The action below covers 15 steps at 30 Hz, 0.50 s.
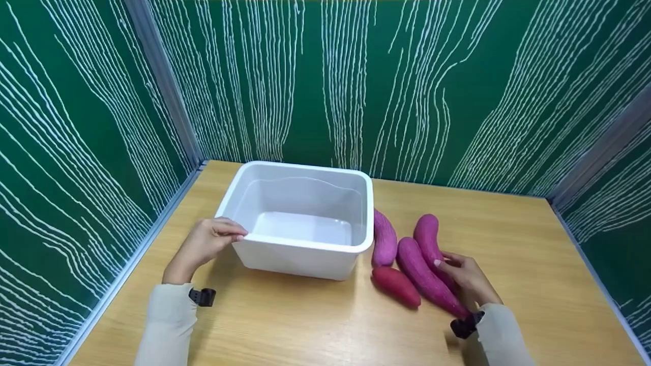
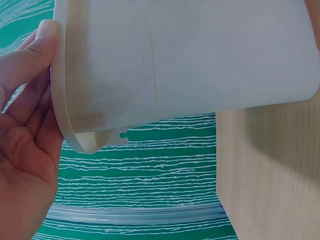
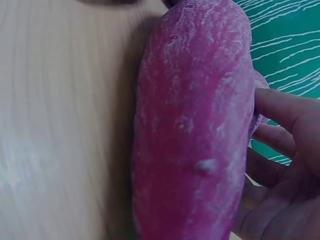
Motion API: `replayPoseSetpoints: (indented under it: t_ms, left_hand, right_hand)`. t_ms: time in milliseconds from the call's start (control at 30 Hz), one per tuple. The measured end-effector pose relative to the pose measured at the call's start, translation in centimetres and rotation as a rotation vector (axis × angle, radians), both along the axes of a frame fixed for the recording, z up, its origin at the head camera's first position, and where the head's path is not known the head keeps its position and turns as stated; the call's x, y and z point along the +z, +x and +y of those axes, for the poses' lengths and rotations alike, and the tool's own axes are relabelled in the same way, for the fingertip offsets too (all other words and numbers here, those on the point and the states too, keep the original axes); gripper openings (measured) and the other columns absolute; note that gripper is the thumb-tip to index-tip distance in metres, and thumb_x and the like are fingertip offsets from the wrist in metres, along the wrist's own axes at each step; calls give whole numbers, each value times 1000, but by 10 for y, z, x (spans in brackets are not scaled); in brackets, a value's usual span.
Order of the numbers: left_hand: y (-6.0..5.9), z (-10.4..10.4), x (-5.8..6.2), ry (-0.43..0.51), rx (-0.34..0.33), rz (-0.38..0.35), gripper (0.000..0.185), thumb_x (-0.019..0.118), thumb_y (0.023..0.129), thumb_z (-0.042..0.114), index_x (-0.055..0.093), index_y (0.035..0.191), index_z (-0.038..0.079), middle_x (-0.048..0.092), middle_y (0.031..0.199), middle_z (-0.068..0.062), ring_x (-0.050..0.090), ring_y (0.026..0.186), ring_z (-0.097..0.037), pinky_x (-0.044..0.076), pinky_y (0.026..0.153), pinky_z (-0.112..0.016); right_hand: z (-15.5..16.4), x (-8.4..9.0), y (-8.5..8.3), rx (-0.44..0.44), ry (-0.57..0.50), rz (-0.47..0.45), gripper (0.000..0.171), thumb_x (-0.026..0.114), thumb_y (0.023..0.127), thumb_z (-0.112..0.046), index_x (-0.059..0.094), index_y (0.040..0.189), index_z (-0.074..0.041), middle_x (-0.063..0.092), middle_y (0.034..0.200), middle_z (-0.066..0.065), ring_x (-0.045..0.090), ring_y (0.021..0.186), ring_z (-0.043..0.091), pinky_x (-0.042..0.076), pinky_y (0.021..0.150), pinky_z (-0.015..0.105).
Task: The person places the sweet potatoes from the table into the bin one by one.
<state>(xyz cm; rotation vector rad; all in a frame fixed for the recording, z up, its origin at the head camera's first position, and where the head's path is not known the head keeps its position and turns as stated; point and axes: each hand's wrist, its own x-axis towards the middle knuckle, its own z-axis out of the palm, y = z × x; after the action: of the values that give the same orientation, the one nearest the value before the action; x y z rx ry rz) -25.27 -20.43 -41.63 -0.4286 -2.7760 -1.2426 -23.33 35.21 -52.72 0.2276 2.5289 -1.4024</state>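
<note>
Left hand (image 1: 207,244) held a thumb-and-finger pinch near the left edge of the table (image 1: 285,325), wrist bent inward. Right hand (image 1: 469,278) sat nearer the right edge, thumb and fingers curled, gripping. Both pale-sleeved forearms (image 1: 167,323) reached toward the far edge.

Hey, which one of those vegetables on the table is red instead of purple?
The tapered red vegetable, lying near the right front corner of the white rectangular plastic bin. The three curved purple vegetables differ in colour.

Hd: fwd/dn | LW: nr bin (image 2: 190,55), also in hd | RW: nrest, prob. gourd (image 3: 195,130)
</note>
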Motion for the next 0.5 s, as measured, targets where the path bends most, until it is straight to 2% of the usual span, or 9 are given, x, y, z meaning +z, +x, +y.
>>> replayPoseSetpoints:
  t_ms: [300,500]
  left_hand:
    - [0,1,0,9,-7,-2,17,72,82,-1,78,95,8,74,99,-7,65,100,-26,49,99,-49]
    - [0,0,0,6,-7,7,17,72,82,-1,78,95,8,74,98,-7,65,99,-25,49,99,-49]
  right_hand:
    - [0,0,0,-11,-23,2,66,56,96,-40,38,145,1,45,142,28,51,123,29,45,100,35]
    - [0,2,0,-23,-71,-33,66,57,96,-38,36,145,1,44,143,26,53,119,24,46,99,33]
